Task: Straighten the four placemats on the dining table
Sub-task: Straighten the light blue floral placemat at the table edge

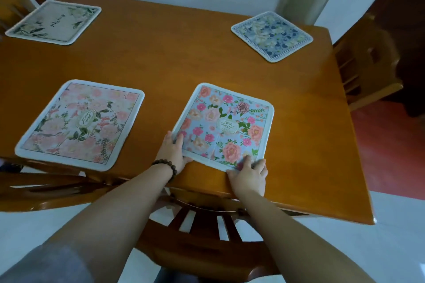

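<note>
Pinching the two near corners of the blue mat point(227, 126), askew by the table's point(161, 64) near edge, left hand point(174, 151) and right hand point(249, 172) curl fingers over its border, probably to swivel it square.

Shows glossy orange-brown all over the table point(184, 60). At its near edge, right: blue placemat point(226, 126), pale blue with pink and peach roses. Near edge, left: pink placemat point(80, 122), blush blooms, dark green leaves. Far left corner: cream placemat point(54, 22), green sprigs. Far right: navy placemat point(272, 35), grey-blue with navy hearts.
</note>
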